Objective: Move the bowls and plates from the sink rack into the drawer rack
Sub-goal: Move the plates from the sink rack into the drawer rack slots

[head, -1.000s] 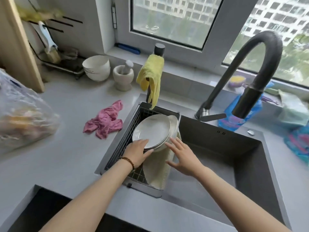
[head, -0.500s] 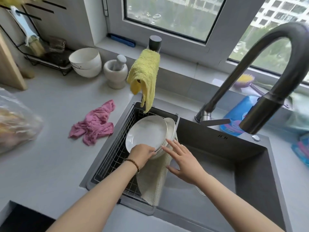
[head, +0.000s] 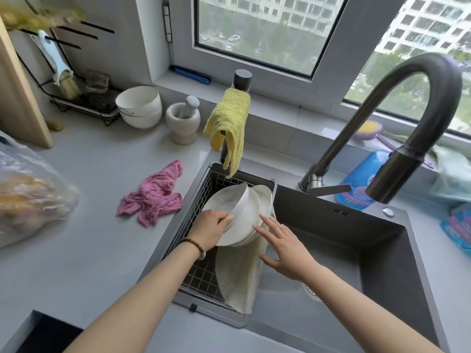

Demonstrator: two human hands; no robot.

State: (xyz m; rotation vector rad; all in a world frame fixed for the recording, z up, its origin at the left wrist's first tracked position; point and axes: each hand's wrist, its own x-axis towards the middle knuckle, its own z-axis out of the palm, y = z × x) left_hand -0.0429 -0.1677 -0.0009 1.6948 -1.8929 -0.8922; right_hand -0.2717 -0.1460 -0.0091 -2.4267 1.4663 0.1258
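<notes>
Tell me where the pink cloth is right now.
In the head view, the pink cloth lies crumpled on the grey counter, just left of the sink rack and in front of the stone mortar.

Blurred plastic bag cut by left edge; rear plates mostly hidden.

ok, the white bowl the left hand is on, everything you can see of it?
The front bowl is plain glossy white, ceramic by the look. It stands on edge in the sink rack, opening facing left, backed against the other white dishes. The left hand grips its lower rim. The right hand, fingers straight, reaches the dishes behind, not clearly this bowl.
</notes>
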